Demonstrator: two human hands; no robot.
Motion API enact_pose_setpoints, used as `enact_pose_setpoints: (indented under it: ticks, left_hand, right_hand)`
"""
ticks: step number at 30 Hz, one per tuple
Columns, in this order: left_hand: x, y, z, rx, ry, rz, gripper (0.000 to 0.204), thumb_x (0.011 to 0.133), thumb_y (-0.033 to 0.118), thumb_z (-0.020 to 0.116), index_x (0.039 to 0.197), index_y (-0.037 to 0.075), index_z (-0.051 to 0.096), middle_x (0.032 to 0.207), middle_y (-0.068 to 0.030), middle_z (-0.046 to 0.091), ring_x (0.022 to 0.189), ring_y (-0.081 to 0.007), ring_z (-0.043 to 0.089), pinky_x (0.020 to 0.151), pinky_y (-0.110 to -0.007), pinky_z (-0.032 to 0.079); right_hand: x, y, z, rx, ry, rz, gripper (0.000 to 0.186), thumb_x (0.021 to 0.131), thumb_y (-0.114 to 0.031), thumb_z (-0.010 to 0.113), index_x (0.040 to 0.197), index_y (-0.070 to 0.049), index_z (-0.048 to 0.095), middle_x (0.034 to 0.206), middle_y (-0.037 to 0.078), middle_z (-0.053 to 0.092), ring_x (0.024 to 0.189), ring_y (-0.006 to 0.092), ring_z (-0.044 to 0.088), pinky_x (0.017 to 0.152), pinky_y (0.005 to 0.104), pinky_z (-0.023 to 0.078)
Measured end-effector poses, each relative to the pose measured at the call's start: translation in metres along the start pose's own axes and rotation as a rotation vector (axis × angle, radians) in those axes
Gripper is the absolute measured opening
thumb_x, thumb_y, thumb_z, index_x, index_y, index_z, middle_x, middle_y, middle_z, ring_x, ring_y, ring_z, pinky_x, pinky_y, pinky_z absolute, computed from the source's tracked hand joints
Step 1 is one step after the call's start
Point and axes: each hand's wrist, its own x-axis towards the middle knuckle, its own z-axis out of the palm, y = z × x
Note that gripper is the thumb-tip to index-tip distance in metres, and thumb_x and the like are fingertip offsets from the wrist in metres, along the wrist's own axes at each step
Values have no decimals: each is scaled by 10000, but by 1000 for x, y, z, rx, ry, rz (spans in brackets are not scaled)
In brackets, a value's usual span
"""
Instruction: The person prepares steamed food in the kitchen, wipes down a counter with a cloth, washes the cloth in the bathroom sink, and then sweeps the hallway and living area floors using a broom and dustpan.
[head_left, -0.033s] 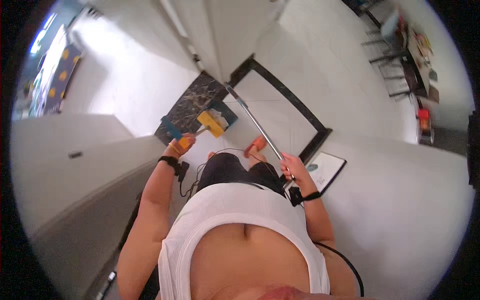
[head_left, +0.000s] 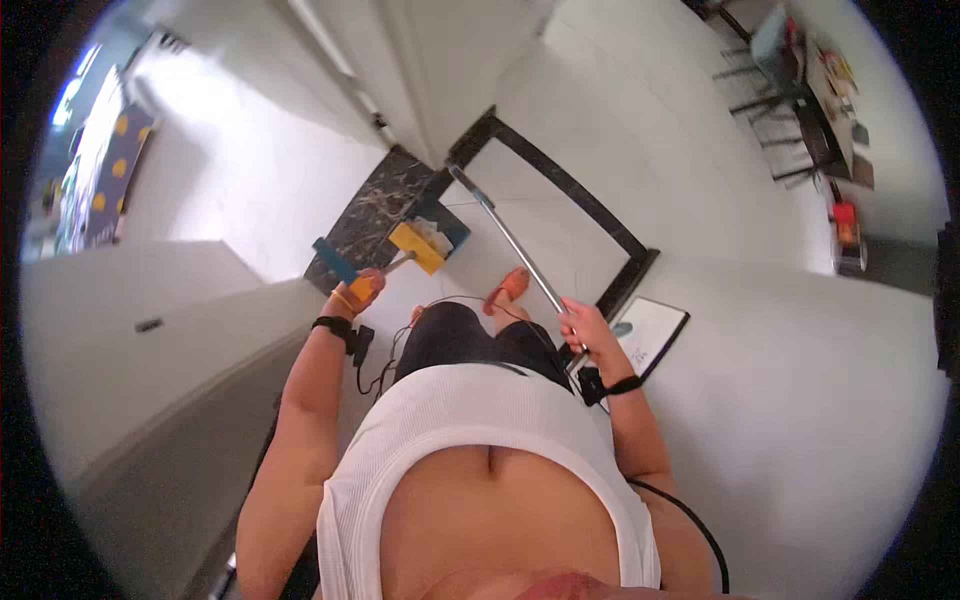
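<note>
My left hand (head_left: pixel 360 288) is closed around the upper end of a long-handled dustpan, with its blue and yellow handle (head_left: pixel 335 262) at the fingers. A grey stem runs from there to the yellow and blue pan (head_left: pixel 418 247), low near the floor, with white crumpled refuse (head_left: pixel 434 236) in it. My right hand (head_left: pixel 588 330) grips the near end of a long metal pole (head_left: pixel 525 258). This pole slants forward and left, its far end a narrow dark-blue part beside the black stone sill; I cannot make out what kind of head it has.
A dark marbled sill (head_left: pixel 385 195) and black floor border (head_left: pixel 575 180) lie ahead. My foot in an orange-red slipper (head_left: pixel 508 290) stands between the tools. A framed picture (head_left: pixel 650 335) is near my right hand. Chairs (head_left: pixel 785 120) stand far right; a pale wall (head_left: pixel 190 290) runs at left.
The view has shifted a little. Both hands keep their holds, and the dustpan and pole stay nearly in the same place.
</note>
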Motion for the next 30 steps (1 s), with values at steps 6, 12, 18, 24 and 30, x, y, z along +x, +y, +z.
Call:
enact_pose_setpoints:
  ticks: [6,12,18,24,30]
  left_hand:
    - [58,-38,71,-65,240,-55,99,771,48,448,702,-6,401,682,-77,406,608,-161,423,529,-231,416]
    - [124,-35,94,-101,107,-143,67,810,24,411,828,-36,389,744,-93,410,649,-162,452,548,-245,472]
    - [180,-43,133,-92,259,-133,90,771,50,448,720,-13,409,712,-86,425,593,-167,465,511,-232,448]
    - [250,-23,195,-29,108,-111,125,753,73,469,670,-4,417,668,-79,419,602,-180,449,519,-253,439]
    - [254,-27,171,-93,246,-170,116,743,72,488,690,-17,435,671,-89,434,605,-194,450,542,-273,445]
  right_hand:
    - [-5,-41,-82,-138,173,-70,412,795,-82,456,1200,-25,400,561,2,425,396,58,375,333,203,324]
    - [73,-72,-147,22,239,-110,296,777,-74,466,1060,8,484,556,10,430,398,69,378,331,216,306]
    - [164,-109,-180,87,215,-113,46,787,-82,473,767,-51,446,550,-5,399,401,59,352,346,196,300]
    - [263,-151,-160,-122,185,-67,96,771,-68,486,688,-42,448,561,37,444,425,108,431,359,259,346]
    - [202,-108,-154,199,-88,138,44,760,-53,481,719,-38,485,548,27,470,396,86,414,336,227,323]
